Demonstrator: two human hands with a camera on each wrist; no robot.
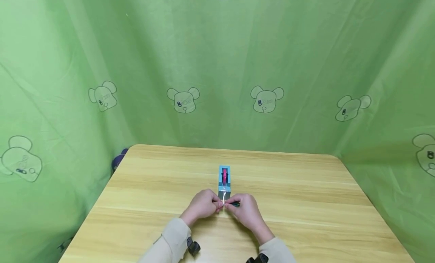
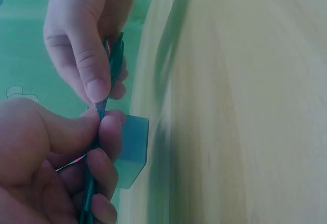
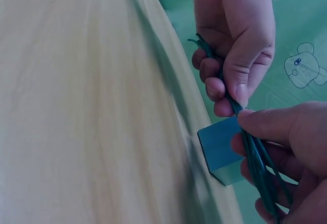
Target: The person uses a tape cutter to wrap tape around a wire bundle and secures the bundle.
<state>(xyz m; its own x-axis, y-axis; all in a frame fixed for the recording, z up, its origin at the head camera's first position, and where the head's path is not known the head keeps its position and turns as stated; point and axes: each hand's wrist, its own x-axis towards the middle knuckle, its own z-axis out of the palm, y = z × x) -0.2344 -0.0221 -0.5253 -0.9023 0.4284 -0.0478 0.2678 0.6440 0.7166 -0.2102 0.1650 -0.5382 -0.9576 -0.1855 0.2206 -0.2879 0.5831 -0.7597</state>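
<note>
A thin bundle of dark green wires (image 3: 259, 170) runs between both hands, its loose strands spreading below the right hand in the right wrist view. My left hand (image 1: 203, 203) pinches the bundle between thumb and fingers. Close beside it, my right hand (image 1: 246, 210) pinches the same bundle, fingertips nearly meeting the left ones. Just ahead of the hands stands a blue tape dispenser (image 1: 221, 188) with a pink tape roll (image 1: 224, 176). A whitish strip of tape (image 1: 224, 197) reaches from the dispenser's front to the fingertips; its contact with the wires is hidden.
The wooden table (image 1: 306, 202) extends around the hands, with rounded far corners. Green curtains (image 1: 217, 66) with bear-head prints hang behind it and along both sides. Black wrist cameras (image 1: 193, 246) sit on the beige sleeves.
</note>
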